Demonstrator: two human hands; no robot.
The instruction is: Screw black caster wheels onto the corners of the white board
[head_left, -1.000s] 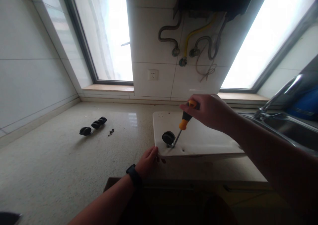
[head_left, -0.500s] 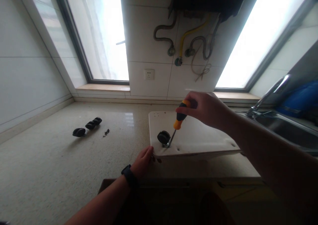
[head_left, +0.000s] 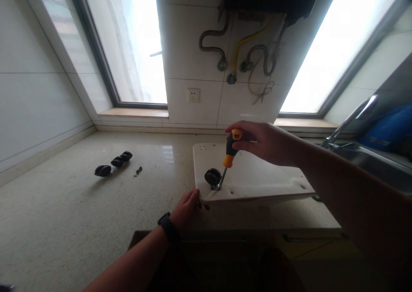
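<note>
**Screwdriver tip meets caster base at panel corner**

The person's right hand [head_left: 254, 141] is closed around the handle of a yellow-and-black screwdriver [head_left: 228, 161], thumb and fingers wrapped about the grip; the hand covers part of the handle. The tool slants down and to the left, its shaft ending at the metal base of a black caster [head_left: 213, 177]. That caster stands at the near left corner of a white panel [head_left: 257, 178]. Whatever the tip is seated in is too small and dim to make out.

The left hand [head_left: 186, 205] pinches the same corner, thumb against the edge; its other fingers are mostly lost in shadow beneath, so how firmly they press cannot be told. A dark watch [head_left: 167, 224] sits on that wrist. The right forearm cuts across the far right part of the panel, hiding its end there.

On the speckled counter [head_left: 71, 214], well to the left, lie more black casters [head_left: 103, 171], two of the dark shapes so close that they partly merge. Near them is a cluster of screws [head_left: 138, 171], too tiny to count. The sink [head_left: 346, 159] is partly covered by the arm, and a blue object [head_left: 391, 129] beyond it runs out of frame. A dark thing [head_left: 6, 288] barely shows at the lower left edge, unidentifiable.
</note>
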